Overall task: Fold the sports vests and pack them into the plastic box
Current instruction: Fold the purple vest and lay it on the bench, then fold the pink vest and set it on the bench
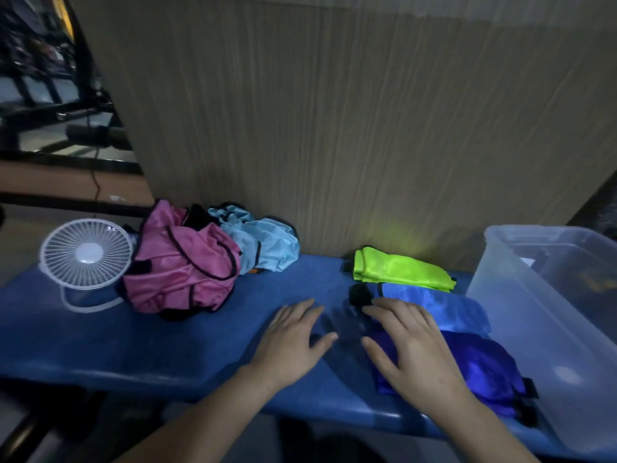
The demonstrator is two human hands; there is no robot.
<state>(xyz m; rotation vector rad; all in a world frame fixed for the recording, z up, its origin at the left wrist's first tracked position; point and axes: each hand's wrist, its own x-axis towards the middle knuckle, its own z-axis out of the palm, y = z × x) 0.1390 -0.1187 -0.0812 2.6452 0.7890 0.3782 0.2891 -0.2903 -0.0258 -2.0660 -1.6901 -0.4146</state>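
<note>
Both hands lie flat with straight fingers, holding nothing: left hand on the blue table, right hand on the dark blue vest; plastic box at three o'clock

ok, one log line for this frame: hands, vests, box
left hand: open, on table | right hand: flat on dark blue vest | pink vest: unfolded | plastic box: no vests visible

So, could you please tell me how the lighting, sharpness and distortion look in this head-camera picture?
Head view: dim overall, with the neon yellow vest casting a greenish glow on the wall panel; soft throughout, the left hand and right hand slightly smeared; wide-angle bending bows the blue table edge and stretches the plastic box at the right.
</note>
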